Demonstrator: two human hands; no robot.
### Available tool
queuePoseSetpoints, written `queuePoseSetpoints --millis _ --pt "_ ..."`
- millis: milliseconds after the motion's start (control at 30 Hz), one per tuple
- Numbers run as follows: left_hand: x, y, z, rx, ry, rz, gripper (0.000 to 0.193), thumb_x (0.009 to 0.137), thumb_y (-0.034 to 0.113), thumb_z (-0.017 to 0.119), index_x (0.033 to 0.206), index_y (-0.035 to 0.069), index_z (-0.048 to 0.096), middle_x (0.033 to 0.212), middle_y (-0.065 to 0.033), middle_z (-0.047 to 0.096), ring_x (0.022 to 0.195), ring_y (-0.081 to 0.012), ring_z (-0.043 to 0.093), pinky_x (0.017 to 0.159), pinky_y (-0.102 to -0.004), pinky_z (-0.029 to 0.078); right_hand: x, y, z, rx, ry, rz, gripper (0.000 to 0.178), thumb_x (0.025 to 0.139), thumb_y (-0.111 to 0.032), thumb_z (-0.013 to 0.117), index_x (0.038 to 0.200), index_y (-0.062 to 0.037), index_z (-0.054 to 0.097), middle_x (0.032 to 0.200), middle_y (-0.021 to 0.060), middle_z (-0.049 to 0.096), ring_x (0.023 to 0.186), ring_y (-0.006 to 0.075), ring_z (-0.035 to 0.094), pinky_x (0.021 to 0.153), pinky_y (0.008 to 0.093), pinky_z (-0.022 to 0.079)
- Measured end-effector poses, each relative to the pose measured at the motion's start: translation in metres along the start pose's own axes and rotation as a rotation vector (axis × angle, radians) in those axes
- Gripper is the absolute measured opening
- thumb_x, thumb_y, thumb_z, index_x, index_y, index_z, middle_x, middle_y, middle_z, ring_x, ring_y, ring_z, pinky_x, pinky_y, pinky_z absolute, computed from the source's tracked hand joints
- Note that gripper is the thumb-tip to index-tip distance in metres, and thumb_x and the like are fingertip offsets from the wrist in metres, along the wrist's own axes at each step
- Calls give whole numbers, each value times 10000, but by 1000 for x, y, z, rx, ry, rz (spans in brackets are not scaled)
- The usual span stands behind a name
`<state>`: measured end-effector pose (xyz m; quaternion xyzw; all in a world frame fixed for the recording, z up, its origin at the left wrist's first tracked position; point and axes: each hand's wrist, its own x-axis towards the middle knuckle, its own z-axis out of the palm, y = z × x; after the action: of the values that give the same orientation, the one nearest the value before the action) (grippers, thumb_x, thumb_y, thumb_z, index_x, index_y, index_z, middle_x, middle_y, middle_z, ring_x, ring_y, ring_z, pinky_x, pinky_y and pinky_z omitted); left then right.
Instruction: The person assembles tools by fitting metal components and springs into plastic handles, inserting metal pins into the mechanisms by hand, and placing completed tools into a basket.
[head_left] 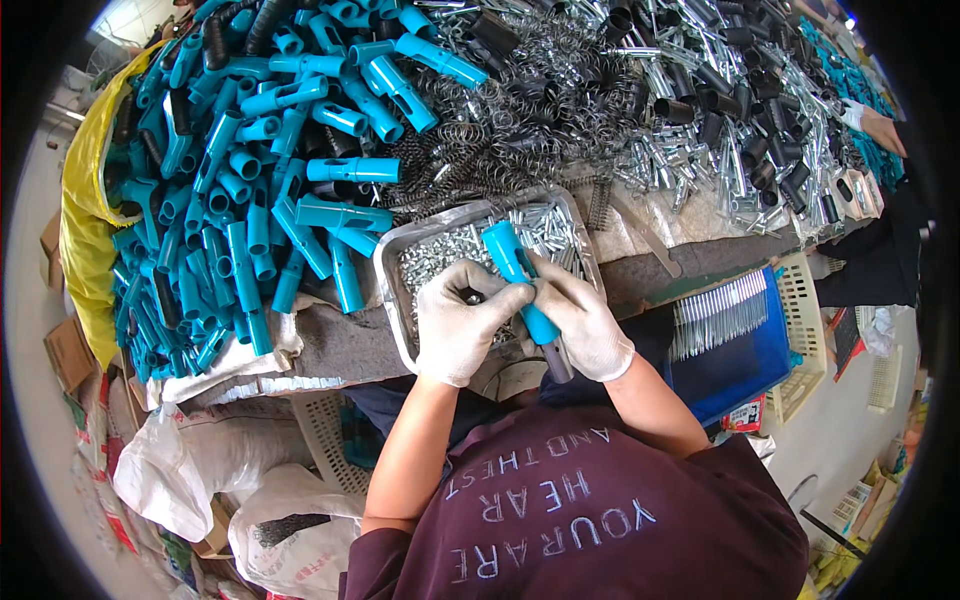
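Both of my hands wear whitish gloves and meet over a metal tray [392, 300] of small silvery metal pins. My right hand [585, 325] is wrapped round a teal tubular part [508, 250] with a slot in its side, held tilted. A dark grey rod or tube end [558, 362] sticks out of its lower end. My left hand [460, 322] is closed, its thumb and fingertips pinched against the side of the teal part. Whatever lies in that pinch is hidden. Something small and dark shows inside the curl of the left fingers.
A large heap of teal tubular parts [285, 95] covers the left of the table, with springs [490, 140] behind the tray and black sleeves [675, 110] among metal rods at right. A blue bin [715, 375] holds metal rods. Another person's gloved hand [852, 114] is at far right.
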<state>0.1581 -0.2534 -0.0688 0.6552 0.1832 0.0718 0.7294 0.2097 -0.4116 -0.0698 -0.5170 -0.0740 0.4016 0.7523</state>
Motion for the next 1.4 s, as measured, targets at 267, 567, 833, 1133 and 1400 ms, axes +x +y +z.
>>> queuePoseSetpoints --millis 267,567,833,1133,1400 --pt "-2 8 6 -346 -158 -127 264 855 123 726 987 2 532 869 -81 623 599 -158 636 468 -261 539 -6 -10 9 21 -23 -47 481 1034 -217 470 1461 -15 379 991 46 606 700 82 580 594 234 505" --pt "15 16 -21 689 -133 143 246 914 292 641 867 51 644 763 -102 641 678 -253 617 655 -350 482 -2 -9 -5 -264 98 -66 462 985 -187 539 1396 2 450 825 4 574 617 52 526 530 221 462" --pt "15 -12 -18 1109 21 324 74 826 208 678 851 138 686 862 -66 647 851 -274 648 715 -380 516 2 -12 -9 51 149 28 425 1016 -352 435 1301 -47 517 860 50 604 623 102 559 508 232 442" --pt "14 -2 -26 703 77 328 74 825 14 655 899 18 659 859 -72 677 825 -176 654 744 -302 506 6 4 -17 520 -22 146 408 1032 -416 414 1205 -75 556 892 61 621 661 94 578 503 229 460" --pt "-1 14 2 192 46 213 118 838 -13 660 918 -1 574 868 -54 647 823 -112 627 742 -256 514 5 -2 -10 499 29 266 429 1042 -460 346 1123 -99 564 824 68 641 548 98 560 394 207 394"
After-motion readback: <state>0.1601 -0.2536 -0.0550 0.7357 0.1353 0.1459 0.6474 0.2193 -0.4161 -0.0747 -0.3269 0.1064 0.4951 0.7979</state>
